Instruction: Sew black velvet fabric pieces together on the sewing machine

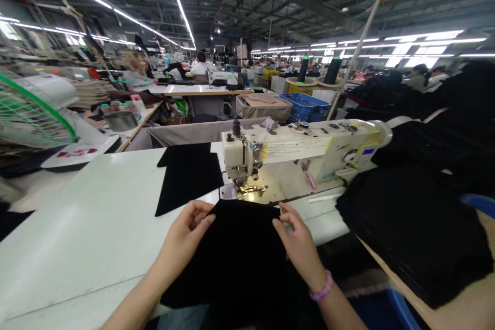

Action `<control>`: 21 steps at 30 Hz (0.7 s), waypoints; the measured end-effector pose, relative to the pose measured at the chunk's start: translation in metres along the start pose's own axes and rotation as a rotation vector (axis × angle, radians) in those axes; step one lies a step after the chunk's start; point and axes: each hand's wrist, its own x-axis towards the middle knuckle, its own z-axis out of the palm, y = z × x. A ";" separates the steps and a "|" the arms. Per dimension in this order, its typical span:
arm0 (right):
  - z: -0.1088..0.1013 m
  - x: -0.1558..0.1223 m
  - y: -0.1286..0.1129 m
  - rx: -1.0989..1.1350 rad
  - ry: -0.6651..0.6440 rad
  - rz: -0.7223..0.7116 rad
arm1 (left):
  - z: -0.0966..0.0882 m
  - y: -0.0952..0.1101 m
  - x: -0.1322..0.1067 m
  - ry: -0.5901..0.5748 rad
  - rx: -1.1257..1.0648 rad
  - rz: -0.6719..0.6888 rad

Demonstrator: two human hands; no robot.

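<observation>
A black fabric piece [243, 252] hangs over the table's front edge toward me, its far edge just short of the needle area of the sewing machine [278, 149]. My left hand [193, 224] pinches its far left corner between thumb and fingers. At the far right corner, my right hand [292, 227] grips the same cloth; a purple band [322, 286] is round that wrist. Light from the machine falls on the metal plate under the presser foot [247, 185]. Left of the machine head, another black cloth piece [189, 178] lies flat on the pale table [96, 227].
A stack of black fabric [413, 227] lies at the right. Pink-handled snips [308, 176] rest on the machine bed. A green-rimmed fan [34, 108] and a metal bowl [120, 120] stand at the left. Behind are a blue crate [305, 107] and thread cones [303, 69].
</observation>
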 end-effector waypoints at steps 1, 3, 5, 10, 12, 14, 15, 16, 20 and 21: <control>0.000 0.001 -0.004 0.126 -0.048 0.078 | -0.003 0.003 -0.004 0.034 -0.119 -0.016; -0.001 0.005 -0.014 0.349 -0.147 0.191 | -0.008 0.011 -0.012 0.059 -0.227 -0.038; -0.002 0.009 -0.022 0.456 -0.168 0.193 | -0.013 0.019 -0.018 0.042 -0.205 -0.059; -0.012 0.013 -0.037 0.242 0.070 -0.088 | -0.019 0.030 -0.024 0.072 -0.042 0.001; -0.018 0.013 -0.042 0.162 0.139 -0.167 | -0.020 0.030 -0.023 0.051 -0.109 -0.045; -0.025 0.013 -0.044 0.125 0.164 -0.215 | -0.020 0.030 -0.022 0.023 -0.219 -0.112; -0.028 0.013 -0.045 0.119 0.166 -0.227 | -0.020 0.030 -0.022 0.010 -0.272 -0.142; -0.030 0.014 -0.044 0.116 0.166 -0.230 | -0.020 0.031 -0.022 -0.006 -0.318 -0.168; -0.034 0.018 -0.035 0.147 0.146 -0.175 | -0.022 0.039 -0.024 -0.059 -0.396 -0.185; -0.033 0.019 -0.032 0.160 0.142 -0.155 | -0.023 0.042 -0.025 -0.065 -0.391 -0.156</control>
